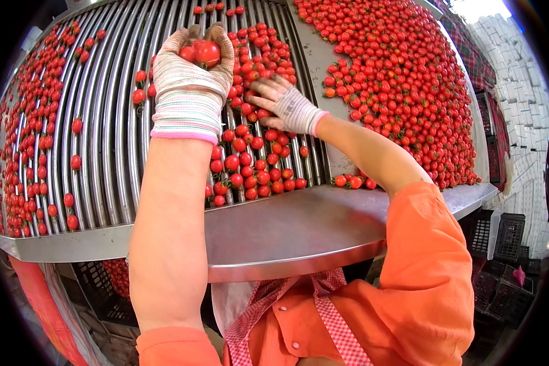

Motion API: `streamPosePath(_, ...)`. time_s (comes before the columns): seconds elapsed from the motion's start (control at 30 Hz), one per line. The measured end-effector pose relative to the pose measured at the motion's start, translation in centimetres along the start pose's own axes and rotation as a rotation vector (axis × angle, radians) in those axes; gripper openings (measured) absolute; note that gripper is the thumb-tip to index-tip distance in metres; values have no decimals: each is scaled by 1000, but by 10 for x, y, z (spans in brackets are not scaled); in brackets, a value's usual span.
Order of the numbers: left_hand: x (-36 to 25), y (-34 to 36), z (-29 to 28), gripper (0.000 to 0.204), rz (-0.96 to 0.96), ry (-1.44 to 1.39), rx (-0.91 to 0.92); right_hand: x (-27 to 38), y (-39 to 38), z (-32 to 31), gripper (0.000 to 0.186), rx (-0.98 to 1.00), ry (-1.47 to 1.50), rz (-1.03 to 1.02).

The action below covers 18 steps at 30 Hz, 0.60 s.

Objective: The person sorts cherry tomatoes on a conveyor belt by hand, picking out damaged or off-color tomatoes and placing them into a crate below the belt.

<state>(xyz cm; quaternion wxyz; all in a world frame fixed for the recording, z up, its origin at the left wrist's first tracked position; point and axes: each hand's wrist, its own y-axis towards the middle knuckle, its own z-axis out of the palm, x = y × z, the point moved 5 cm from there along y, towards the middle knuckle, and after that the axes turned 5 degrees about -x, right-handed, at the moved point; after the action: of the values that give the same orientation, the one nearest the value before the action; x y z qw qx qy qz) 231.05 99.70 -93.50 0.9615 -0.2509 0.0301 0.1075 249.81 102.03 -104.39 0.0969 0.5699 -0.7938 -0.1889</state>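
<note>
My left hand (189,82), in a striped knit glove with stained fingers, is cupped palm up above the metal rollers (113,122). A few red cherry tomatoes (208,54) lie in its palm with the fingers curled round them. My right hand (282,105), also gloved, rests lower and to the right with its fingers spread over a cluster of cherry tomatoes (263,52) on the rollers. Its fingertips touch the fruit, but nothing is gripped in it. More loose tomatoes (248,171) lie between my forearms.
A large heap of cherry tomatoes (402,91) covers the metal tray at right. Other tomatoes (36,140) are scattered along the far left rollers. A steel ledge (287,229) runs along the near edge. Black crates (509,235) and white stacked boxes (518,104) stand beyond the right side.
</note>
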Motion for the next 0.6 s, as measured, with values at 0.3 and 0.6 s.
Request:
streamPosePath(0.3,70,-33,7,23,-218,729,168,-131,-25,42,54,174,-350,645)
streamPosePath(0.6,117,-63,-4,33,-284,1169,407,-1,109,57,56,-98,196,119)
